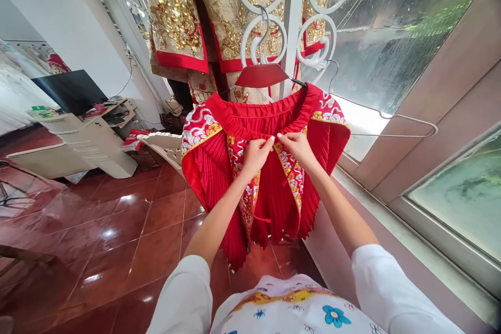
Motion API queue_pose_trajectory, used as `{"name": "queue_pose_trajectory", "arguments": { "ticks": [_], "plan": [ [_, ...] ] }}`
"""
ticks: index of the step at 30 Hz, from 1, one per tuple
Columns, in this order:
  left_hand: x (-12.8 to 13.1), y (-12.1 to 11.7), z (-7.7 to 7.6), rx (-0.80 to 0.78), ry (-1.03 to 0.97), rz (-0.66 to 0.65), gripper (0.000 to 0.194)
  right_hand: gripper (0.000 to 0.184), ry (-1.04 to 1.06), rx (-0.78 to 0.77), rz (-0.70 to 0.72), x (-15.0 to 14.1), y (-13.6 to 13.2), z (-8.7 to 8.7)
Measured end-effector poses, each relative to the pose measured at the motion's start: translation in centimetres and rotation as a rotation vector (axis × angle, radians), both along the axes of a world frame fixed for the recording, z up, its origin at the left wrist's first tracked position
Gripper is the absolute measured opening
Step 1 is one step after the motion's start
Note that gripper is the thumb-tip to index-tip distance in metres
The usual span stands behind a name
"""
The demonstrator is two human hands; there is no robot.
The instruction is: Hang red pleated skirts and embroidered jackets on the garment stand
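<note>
A red pleated skirt [272, 209] with embroidered white and gold panels hangs by its gathered waistband from a red hanger [262, 76]. The hanger's metal hook is on a white scrolled rack. At the front middle of the waistband, my left hand [256, 155] pinches the fabric between thumb and fingers. My right hand [298, 147] pinches the same band just to the right, the two thumbs almost touching. A thin red cord dangles low on the skirt's front.
Gold-beaded garments with red hems [178, 26] hang behind the skirt on the white scrolled rack [291, 21]. An empty wire hanger [407, 124] sticks out right, beside the window. At left stand a white desk [90, 141] and a dark monitor [70, 93], on red floor tiles.
</note>
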State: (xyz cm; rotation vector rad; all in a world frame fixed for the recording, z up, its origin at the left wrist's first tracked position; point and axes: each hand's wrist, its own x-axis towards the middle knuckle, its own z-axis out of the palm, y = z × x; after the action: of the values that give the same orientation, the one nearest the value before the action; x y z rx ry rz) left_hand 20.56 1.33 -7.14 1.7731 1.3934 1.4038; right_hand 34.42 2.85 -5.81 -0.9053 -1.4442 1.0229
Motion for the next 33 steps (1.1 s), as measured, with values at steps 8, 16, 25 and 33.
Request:
{"name": "queue_pose_trajectory", "arguments": {
  "ticks": [8, 16, 25, 33],
  "plan": [
    [-4.5, -1.5, 6.2, 0.269, 0.105, 0.108, 0.014, 0.035, -0.182, 0.176, 0.021, 4.6, 0.8, 4.7],
    [-7.2, -2.5, 6.6, 0.158, 0.207, -0.159, 0.003, 0.031, -0.135, -0.237, 0.231, 5.7, 2.1, 4.2],
    [-2.8, -1.5, 6.8, 0.566, 0.378, 0.488, 0.013, 0.017, -0.396, 0.157, 0.591, 4.1, 1.2, 7.1],
    [-0.9, 0.2, 6.6, 0.378, 0.119, 0.08, 0.013, 0.022, -0.627, 0.775, -0.097, 0.4, 1.3, 5.8]
  ]
}}
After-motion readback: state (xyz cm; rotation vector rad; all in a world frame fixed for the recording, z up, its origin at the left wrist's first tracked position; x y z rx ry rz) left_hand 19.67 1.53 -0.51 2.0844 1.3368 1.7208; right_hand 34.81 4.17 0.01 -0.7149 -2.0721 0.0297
